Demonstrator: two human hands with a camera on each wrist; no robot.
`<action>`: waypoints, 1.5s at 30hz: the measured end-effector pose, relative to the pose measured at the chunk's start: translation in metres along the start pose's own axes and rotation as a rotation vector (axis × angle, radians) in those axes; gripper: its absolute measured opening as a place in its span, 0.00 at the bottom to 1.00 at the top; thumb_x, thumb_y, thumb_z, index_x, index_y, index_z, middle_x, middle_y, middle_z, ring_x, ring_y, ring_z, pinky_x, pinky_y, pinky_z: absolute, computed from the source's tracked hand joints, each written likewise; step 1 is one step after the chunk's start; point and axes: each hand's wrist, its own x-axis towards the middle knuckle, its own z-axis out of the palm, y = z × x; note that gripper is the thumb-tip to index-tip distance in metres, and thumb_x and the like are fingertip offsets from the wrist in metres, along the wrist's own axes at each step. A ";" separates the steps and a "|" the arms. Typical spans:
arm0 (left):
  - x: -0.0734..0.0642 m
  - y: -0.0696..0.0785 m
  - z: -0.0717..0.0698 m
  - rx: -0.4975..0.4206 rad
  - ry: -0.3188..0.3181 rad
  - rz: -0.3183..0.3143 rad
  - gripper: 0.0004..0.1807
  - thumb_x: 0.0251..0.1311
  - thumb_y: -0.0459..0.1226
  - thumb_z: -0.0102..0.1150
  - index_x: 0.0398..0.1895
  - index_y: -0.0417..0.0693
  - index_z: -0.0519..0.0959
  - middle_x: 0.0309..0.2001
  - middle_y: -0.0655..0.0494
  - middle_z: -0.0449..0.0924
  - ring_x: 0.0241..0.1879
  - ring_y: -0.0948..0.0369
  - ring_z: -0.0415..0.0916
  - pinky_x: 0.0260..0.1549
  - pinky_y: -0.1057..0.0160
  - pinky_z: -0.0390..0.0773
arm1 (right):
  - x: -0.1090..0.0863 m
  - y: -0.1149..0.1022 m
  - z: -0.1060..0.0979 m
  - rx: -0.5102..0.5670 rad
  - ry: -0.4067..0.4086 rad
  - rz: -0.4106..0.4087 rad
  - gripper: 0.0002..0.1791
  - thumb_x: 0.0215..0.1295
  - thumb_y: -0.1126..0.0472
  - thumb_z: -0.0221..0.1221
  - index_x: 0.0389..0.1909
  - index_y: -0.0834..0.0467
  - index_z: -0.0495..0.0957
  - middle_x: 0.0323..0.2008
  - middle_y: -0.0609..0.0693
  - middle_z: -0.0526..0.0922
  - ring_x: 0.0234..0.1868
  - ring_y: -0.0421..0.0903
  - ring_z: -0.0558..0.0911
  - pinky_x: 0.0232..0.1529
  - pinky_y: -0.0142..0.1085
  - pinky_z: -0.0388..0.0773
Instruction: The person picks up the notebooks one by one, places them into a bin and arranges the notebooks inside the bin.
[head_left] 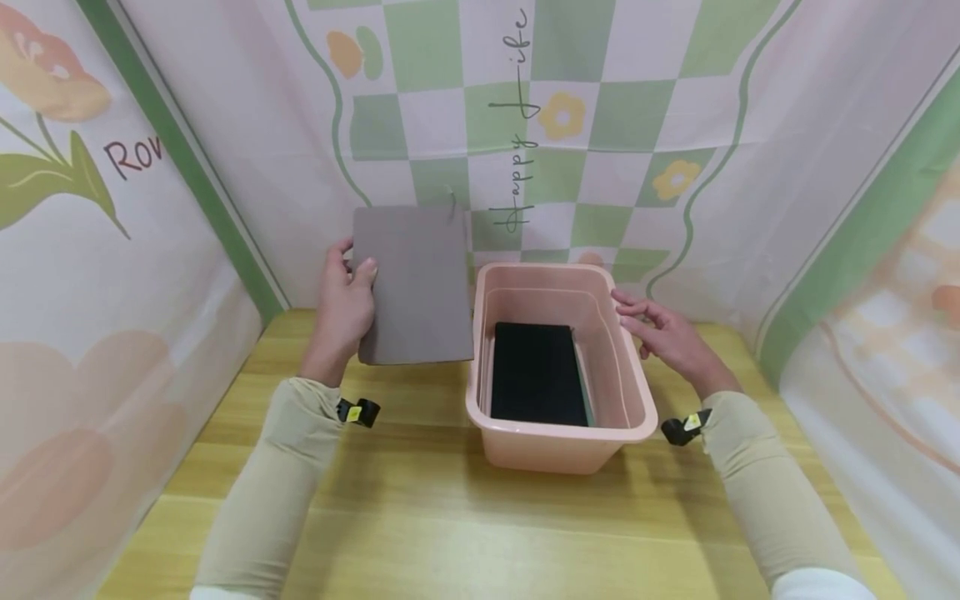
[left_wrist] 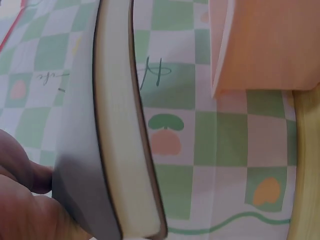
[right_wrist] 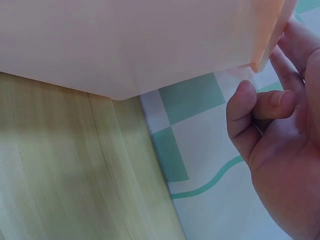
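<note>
A notebook with a plain grey cover (head_left: 416, 287) is held up by my left hand (head_left: 345, 300), thumb on the front and fingers behind its left edge. In the left wrist view its cream page block (left_wrist: 120, 115) shows between dark-edged covers. To its right stands a pink plastic bin (head_left: 558, 454). Inside lies a flat black rectangular item (head_left: 536, 375), perhaps another notebook, with a green edge of something (head_left: 585, 400) showing beside it. My right hand (head_left: 671, 337) touches the bin's right rim with extended fingertips.
The bin stands on a wood-grain table (head_left: 420, 517). Behind the table hangs a green-and-white checked cloth (head_left: 630, 112) with printed lettering, close to the bin's far side. Patterned cloth (head_left: 112, 333) also hangs at the left and right.
</note>
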 end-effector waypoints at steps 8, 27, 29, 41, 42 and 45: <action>0.005 0.001 0.016 -0.037 -0.048 0.020 0.30 0.81 0.44 0.39 0.81 0.60 0.49 0.69 0.44 0.65 0.66 0.48 0.67 0.64 0.32 0.68 | 0.000 -0.001 0.001 0.004 0.006 0.011 0.24 0.75 0.43 0.56 0.60 0.56 0.77 0.78 0.36 0.62 0.54 0.30 0.76 0.32 0.35 0.81; 0.017 0.016 0.044 -0.131 -0.030 0.073 0.31 0.79 0.40 0.45 0.82 0.61 0.55 0.61 0.46 0.69 0.58 0.54 0.68 0.62 0.48 0.72 | -0.001 -0.001 0.001 -0.005 0.005 -0.006 0.24 0.76 0.45 0.55 0.61 0.57 0.76 0.78 0.35 0.63 0.52 0.29 0.77 0.32 0.35 0.81; 0.018 0.019 0.047 -0.147 -0.029 0.071 0.31 0.79 0.39 0.45 0.82 0.60 0.55 0.64 0.46 0.70 0.61 0.54 0.69 0.65 0.47 0.72 | 0.000 -0.001 0.001 -0.004 0.007 -0.009 0.24 0.77 0.45 0.55 0.60 0.59 0.76 0.78 0.37 0.63 0.52 0.29 0.78 0.32 0.36 0.82; 0.021 0.030 0.065 -0.206 -0.034 0.061 0.32 0.78 0.36 0.45 0.82 0.52 0.55 0.74 0.45 0.65 0.71 0.55 0.65 0.72 0.49 0.67 | 0.000 0.002 0.002 0.014 0.008 -0.021 0.21 0.78 0.49 0.54 0.58 0.62 0.75 0.79 0.44 0.62 0.51 0.27 0.78 0.32 0.37 0.82; 0.021 0.031 0.067 -0.217 -0.034 0.053 0.31 0.78 0.36 0.45 0.81 0.53 0.55 0.75 0.46 0.65 0.72 0.55 0.65 0.73 0.49 0.66 | 0.000 0.002 0.002 0.017 0.009 -0.024 0.21 0.78 0.49 0.54 0.57 0.62 0.75 0.79 0.44 0.62 0.52 0.27 0.78 0.31 0.38 0.82; 0.022 0.032 0.073 -0.248 -0.032 0.030 0.31 0.78 0.36 0.45 0.81 0.54 0.56 0.74 0.46 0.66 0.70 0.54 0.67 0.72 0.49 0.67 | 0.000 0.001 0.003 0.022 0.010 -0.023 0.21 0.77 0.48 0.55 0.56 0.62 0.76 0.79 0.43 0.63 0.53 0.27 0.78 0.32 0.37 0.82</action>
